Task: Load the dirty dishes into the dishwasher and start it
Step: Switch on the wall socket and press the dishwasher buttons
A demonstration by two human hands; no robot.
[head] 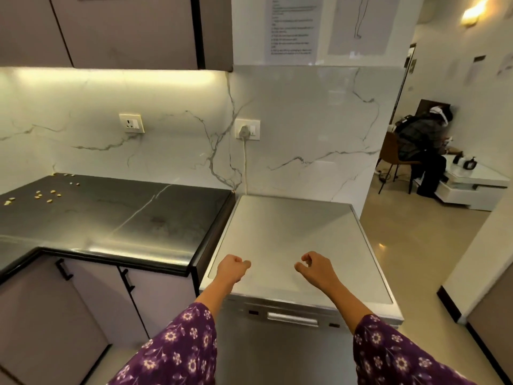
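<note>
Dishwasher, door closed, stands against the right end of the dark worktop, which bears scattered crumbs; over its steel top, my left hand is fisted and my right hand is curled, both holding nothing.

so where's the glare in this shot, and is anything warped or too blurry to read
Head view: the under-cabinet light washes out the top of the marble backsplash; a glare band runs along the black countertop near its front edge; the wide lens splays the dishwasher and tilts the upper cabinets; the text on the printed sheet on the wall is too soft to read.
</note>
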